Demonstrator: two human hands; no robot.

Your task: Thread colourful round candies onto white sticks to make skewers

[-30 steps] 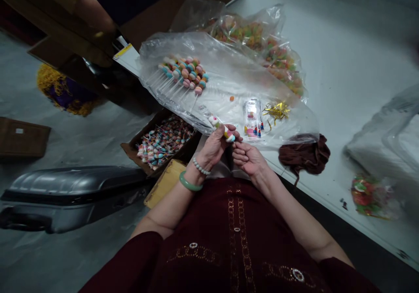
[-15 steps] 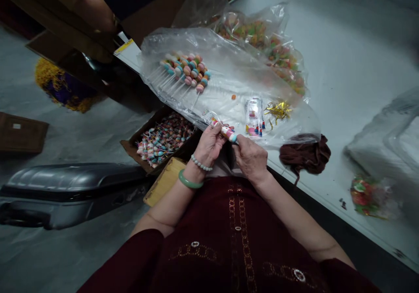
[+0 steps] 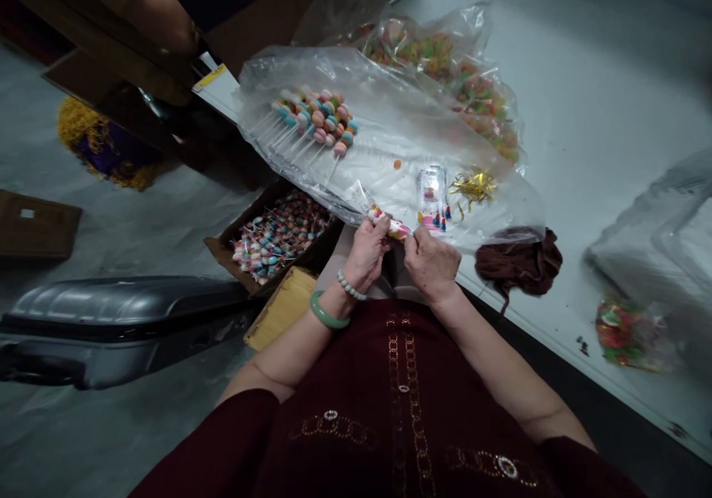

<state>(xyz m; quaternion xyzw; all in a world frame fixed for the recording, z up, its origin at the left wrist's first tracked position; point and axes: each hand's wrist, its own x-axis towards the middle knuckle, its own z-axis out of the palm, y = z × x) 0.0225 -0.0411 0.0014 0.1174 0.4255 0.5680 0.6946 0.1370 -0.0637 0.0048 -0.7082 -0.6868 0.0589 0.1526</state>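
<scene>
My left hand pinches a candy stick in a printed clear wrapper near the table's front edge. At the wrapper's right end, my right hand has its fingers closed on it. Candy skewers with pastel balls lie on a clear plastic sheet beyond my hands, their white sticks pointing down-left. A stack of printed wrappers and a pile of gold ties rest on the sheet to the right. One small orange candy sits between skewers and wrappers.
Below the table's left edge, an open carton holds many wrapped candies. Bags of colourful candy lie at the back. A brown cloth is at the right. A grey suitcase stands left; a person's arm shows upper left.
Both hands have shifted slightly right with the wrapped candy stick. The pastel ball end that showed beside my right fingers is now mostly covered by the wrapper and fingers.
</scene>
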